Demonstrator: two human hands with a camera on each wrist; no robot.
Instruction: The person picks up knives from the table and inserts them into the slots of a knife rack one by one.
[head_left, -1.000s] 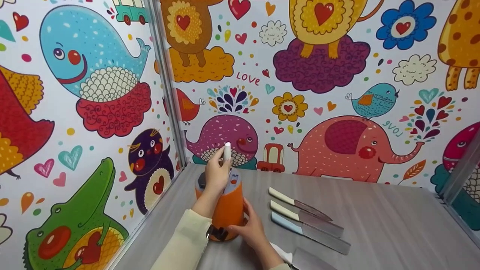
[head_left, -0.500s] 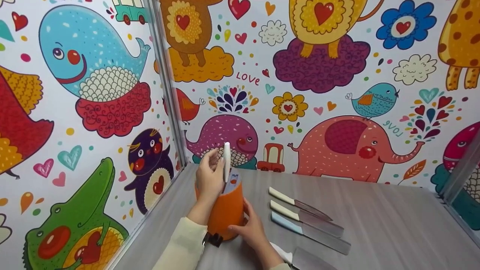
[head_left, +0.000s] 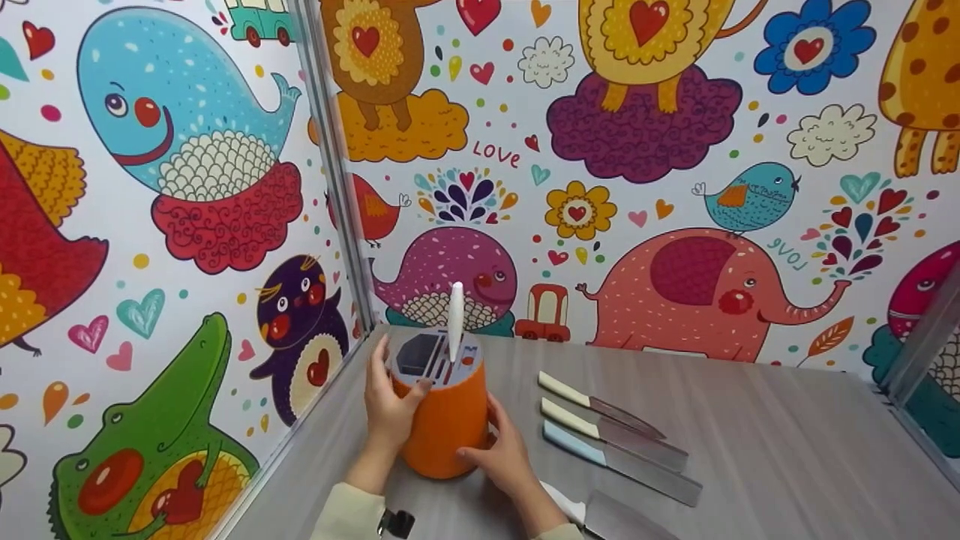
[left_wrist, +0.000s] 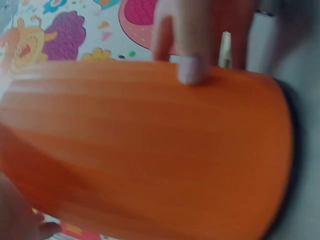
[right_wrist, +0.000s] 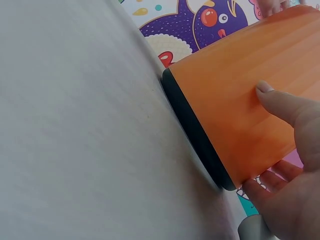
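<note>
The orange knife block (head_left: 448,420) is being held upright on the grey table (head_left: 787,450), just left of btm ctr in the head view, w/ a white-handled knife (head_left: 457,319) being held in its slotted top. Its low right side is being gripped by the right hand (head_left: 506,454), thumb on the near face, fingers round the side; its upper left rim is being clasped by the left hand (head_left: 388,409), thumb at the front edge. Both grips are being spread wide by the block's girth, w/ nothing else being held. The wall is being judged stiff, prob. plastic, smooth enough to slip, not esp. fragile; wt. is being guessed as moderate. Hold is best being taken low w/ a full wrap, the rim being used for steadying; the knife, by its handle only. At lower right, cream-handled knives (head_left: 566,388), a blue-handled knife (head_left: 574,444) & a cleaver (head_left: 626,517) are being supported by the table.
</note>
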